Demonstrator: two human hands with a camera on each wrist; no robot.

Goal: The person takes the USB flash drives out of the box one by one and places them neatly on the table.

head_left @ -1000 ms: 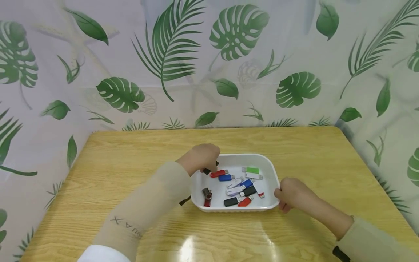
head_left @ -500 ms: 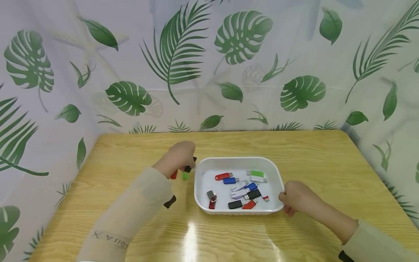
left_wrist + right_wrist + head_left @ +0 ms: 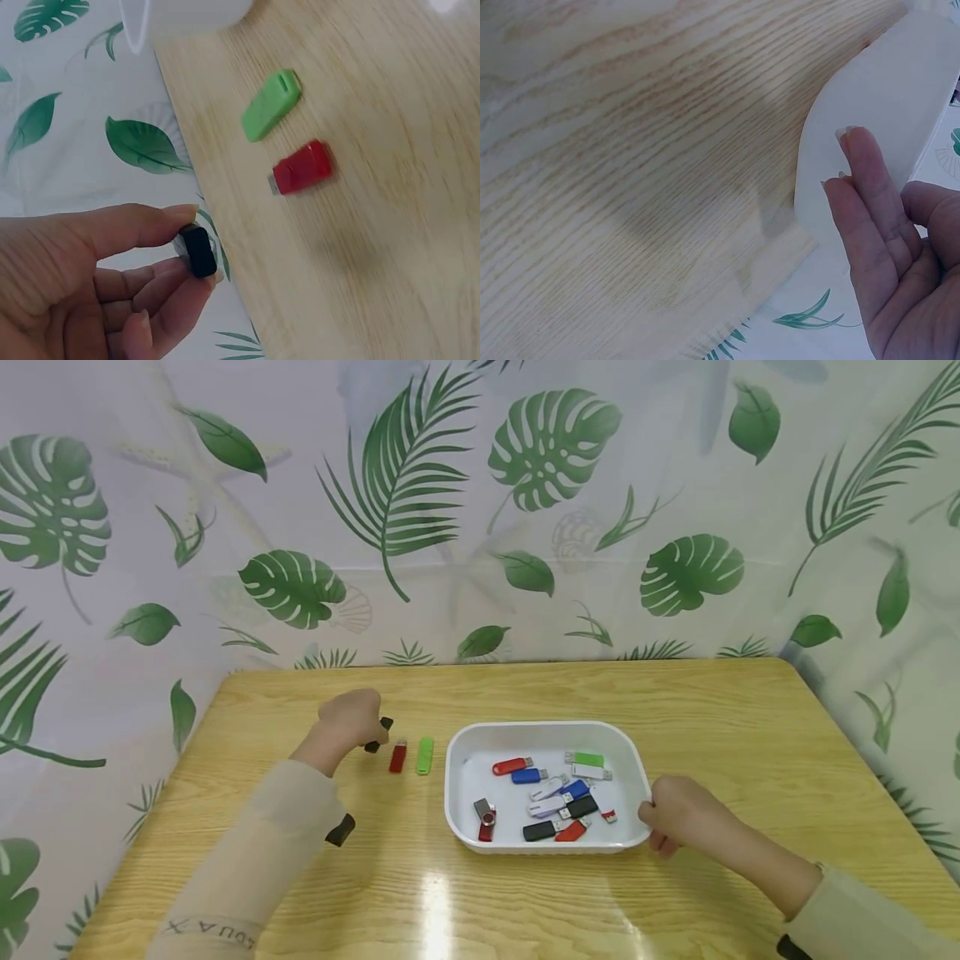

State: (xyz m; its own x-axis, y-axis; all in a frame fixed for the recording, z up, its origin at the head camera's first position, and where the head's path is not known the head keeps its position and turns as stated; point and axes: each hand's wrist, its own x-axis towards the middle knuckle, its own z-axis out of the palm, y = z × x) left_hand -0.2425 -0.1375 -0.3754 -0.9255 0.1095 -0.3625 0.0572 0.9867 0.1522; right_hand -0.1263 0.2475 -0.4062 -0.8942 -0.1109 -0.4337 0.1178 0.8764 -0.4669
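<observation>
My left hand (image 3: 352, 722) is over the table left of the tray, pinching a black USB stick (image 3: 198, 251) between thumb and fingertips. Beneath and to its right lie a red USB stick (image 3: 398, 756) and a green USB stick (image 3: 425, 756), side by side on the wood. With thumb and fingers, my right hand (image 3: 682, 810) holds the right rim of the white tray (image 3: 547, 848). Inside the tray are several USB sticks, among them a red one (image 3: 512, 766), a blue one (image 3: 529, 776), a black one (image 3: 540, 831) and a green one (image 3: 588, 759).
The wooden table (image 3: 540, 902) reaches to a leaf-printed curtain (image 3: 450, 568) along its back and sides. The tray's raised walls stand between the loose sticks on the left and my right hand.
My left hand has moved left out of the tray with the black USB stick, passing over the red and green ones, which are now uncovered. My right hand has stayed on the rim.
</observation>
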